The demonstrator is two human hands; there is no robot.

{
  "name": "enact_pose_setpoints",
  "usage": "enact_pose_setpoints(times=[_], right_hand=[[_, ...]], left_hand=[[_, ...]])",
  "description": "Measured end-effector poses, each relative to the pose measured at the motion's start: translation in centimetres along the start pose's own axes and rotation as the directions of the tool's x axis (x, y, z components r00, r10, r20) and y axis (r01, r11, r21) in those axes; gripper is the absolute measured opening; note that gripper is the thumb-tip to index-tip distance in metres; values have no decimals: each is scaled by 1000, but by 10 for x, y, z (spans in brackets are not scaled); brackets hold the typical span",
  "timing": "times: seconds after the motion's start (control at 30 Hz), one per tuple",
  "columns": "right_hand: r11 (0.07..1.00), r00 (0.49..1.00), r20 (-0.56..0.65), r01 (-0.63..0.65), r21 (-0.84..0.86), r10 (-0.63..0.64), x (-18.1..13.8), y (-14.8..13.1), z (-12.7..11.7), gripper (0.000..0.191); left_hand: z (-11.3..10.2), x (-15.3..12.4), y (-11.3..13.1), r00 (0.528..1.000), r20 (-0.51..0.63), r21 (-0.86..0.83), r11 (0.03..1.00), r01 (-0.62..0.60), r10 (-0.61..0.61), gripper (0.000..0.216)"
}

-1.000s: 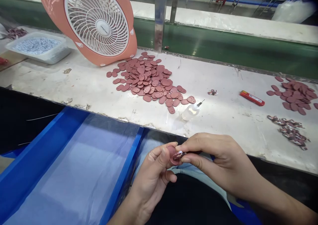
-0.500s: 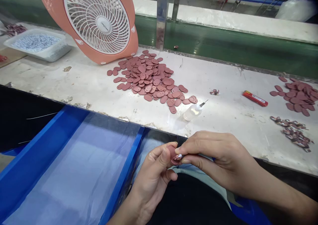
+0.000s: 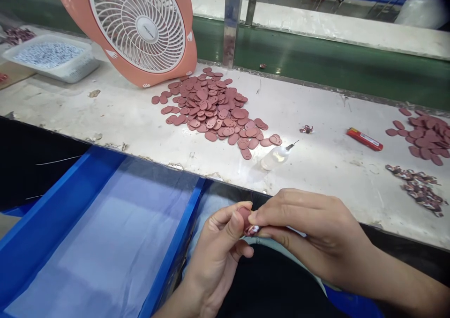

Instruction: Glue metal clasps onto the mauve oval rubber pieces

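Observation:
Between thumb and fingers, my left hand (image 3: 225,245) pinches a reddish-brown oval disc (image 3: 243,213) in front of the table's edge. My right hand (image 3: 304,226) is closed at the disc's right side, its thumb and forefinger on a small brown-and-white figure (image 3: 252,230) that lies against the disc's lower part. The fingertips partly hide both pieces. Beyond the hands, a clear bottle with a needle tip (image 3: 276,157) lies on the table, next to a large pile of similar oval discs (image 3: 214,107).
An orange fan (image 3: 146,30) stands behind the pile. On the table's right are a red box (image 3: 364,139), several small figures (image 3: 418,187) and more discs (image 3: 427,135). A plastic tub (image 3: 52,58) sits far left; a lined blue bin (image 3: 105,233) is below the table edge.
The small figure sits slightly lower against the disc, and my right hand has moved a little downward with it. My left hand keeps its pinch. The whole view has shifted slightly.

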State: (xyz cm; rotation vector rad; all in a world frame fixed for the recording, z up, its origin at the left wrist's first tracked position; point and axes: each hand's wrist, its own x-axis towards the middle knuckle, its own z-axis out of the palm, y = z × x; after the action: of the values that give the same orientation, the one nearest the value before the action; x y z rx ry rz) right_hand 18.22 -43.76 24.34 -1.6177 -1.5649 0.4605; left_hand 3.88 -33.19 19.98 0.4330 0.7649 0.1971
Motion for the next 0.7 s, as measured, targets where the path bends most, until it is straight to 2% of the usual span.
enact_pose_setpoints(times=[0.23,0.43,0.7], right_hand=[[998,998,13,57,12,-58,-7,-4,1,36],[994,995,-38,95,45,-93,-8,-3,8,31],[995,996,-58,73,68,-69,-7,0,15,24]], left_hand=[[1,-6,0,996,69,18,999,-51,50,32],[-3,-7,0,995,87,25,998,-57,55,25],[-7,-5,-2,999,19,5,999,-48,47,30]])
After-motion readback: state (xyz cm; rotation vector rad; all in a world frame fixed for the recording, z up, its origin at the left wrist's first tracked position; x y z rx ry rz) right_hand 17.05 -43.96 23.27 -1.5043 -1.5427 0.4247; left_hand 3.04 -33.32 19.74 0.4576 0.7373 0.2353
